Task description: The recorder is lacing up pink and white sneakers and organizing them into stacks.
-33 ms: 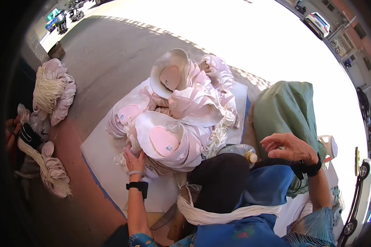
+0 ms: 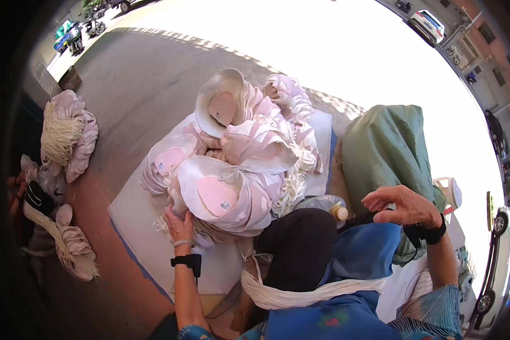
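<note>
Nested stacks of white-and-pink fabric pieces, which look like shoe uppers (image 2: 260, 148), lie in a heap before me. Pink sole-shaped pads with small labels show inside the front ones. At the heap's lower left, my left hand (image 2: 179, 226) curls its thumb and fingers round the edge of the nearest stack (image 2: 230, 195); the fingertips are partly hidden. Over my lap on the right hovers my right hand (image 2: 403, 205), fingers bent loosely and apart from the thumb, with nothing in it. White cords (image 2: 289, 192) hang off the heap's right side. A bundle of white strands (image 2: 311, 295) lies across my lap.
Under the heap is a white sheet (image 2: 139, 218) with a blue edge. A clear bottle (image 2: 323, 204) lies by my knee, beside a big green sack (image 2: 382, 153). More tied stacks (image 2: 80, 136) rest at the left, near another person's hands (image 2: 18, 184). Vehicles stand farther off.
The whole scene sits slightly farther left in the picture. My left hand keeps its place at the stack; my right hand stays raised with only a slight shift of its fingers.
</note>
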A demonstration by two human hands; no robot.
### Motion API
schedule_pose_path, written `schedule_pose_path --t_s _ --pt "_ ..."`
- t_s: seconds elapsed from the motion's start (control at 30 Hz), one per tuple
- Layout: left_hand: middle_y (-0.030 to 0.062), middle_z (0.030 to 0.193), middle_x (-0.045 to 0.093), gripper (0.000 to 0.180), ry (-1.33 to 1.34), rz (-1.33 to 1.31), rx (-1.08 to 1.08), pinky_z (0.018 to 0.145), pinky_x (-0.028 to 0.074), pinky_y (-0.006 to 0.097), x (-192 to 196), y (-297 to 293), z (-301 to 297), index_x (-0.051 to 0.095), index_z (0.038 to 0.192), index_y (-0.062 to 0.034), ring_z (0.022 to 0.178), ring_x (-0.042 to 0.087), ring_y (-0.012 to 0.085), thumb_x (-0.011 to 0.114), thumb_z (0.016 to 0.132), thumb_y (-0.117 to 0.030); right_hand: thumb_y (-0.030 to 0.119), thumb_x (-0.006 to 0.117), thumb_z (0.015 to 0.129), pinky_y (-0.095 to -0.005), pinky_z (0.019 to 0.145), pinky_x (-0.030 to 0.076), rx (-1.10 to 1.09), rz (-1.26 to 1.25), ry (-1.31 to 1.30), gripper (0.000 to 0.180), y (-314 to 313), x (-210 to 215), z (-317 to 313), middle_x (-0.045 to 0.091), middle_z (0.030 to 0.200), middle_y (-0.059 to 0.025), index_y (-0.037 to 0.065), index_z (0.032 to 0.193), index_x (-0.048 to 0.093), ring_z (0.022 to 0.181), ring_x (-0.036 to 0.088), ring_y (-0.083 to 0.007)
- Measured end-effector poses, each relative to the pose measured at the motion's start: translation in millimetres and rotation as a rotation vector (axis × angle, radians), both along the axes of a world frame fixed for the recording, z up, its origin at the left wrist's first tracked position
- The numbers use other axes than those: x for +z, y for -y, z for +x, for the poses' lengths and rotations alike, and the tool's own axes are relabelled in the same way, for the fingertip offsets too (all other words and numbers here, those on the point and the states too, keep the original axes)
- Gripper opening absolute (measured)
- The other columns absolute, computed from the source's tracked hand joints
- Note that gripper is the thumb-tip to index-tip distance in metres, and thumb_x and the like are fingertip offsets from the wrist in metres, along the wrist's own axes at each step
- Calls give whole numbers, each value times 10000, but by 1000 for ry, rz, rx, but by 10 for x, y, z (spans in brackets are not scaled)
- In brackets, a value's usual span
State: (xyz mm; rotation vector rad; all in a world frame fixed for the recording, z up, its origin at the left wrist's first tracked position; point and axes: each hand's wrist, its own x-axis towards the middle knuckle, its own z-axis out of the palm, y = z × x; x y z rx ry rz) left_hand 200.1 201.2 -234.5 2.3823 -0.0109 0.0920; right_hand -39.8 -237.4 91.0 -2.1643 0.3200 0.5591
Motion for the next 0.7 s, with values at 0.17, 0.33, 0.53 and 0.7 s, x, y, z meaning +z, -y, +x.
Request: schedule_pose_path --t_s 0.17,0.33,0.53,0.7 --pt "197 1097 570 360 91 -178 18 946 424 436 442 146 -268 524 1134 26 1047 533 396 668 839 -123 339 751 824 -330 787 524 296 68 -189 391 -42 298 -1282 697 966 -102 41 1070 691 895 668 -266" --pt "144 1060 609 266 530 -47 -625 914 439 423 1258 1040 -657 554 1054 -11 997 562 352 643 804 -37 324 677 840 -371 764 513 483 573 -459 324 -449 -49 -2344 712 908 -120 17 941 701 881 674 -270" --pt "146 1268 540 498 350 568 -939 1074 226 645 1012 1585 -921 581 1178 -91 1265 442 366 744 713 -159 264 619 832 -372 748 512 557 628 -377 302 -603 -574 -2892 712 885 -156 -13 933 688 853 673 -294" --pt "116 1560 227 1031 156 1042 -883 1085 35 730 834 1747 -939 304 1467 -146 1456 158 379 827 592 -301 302 653 850 -369 745 518 304 610 -282 326 -387 -754 -3070 715 883 -140 5 981 691 845 669 -303"
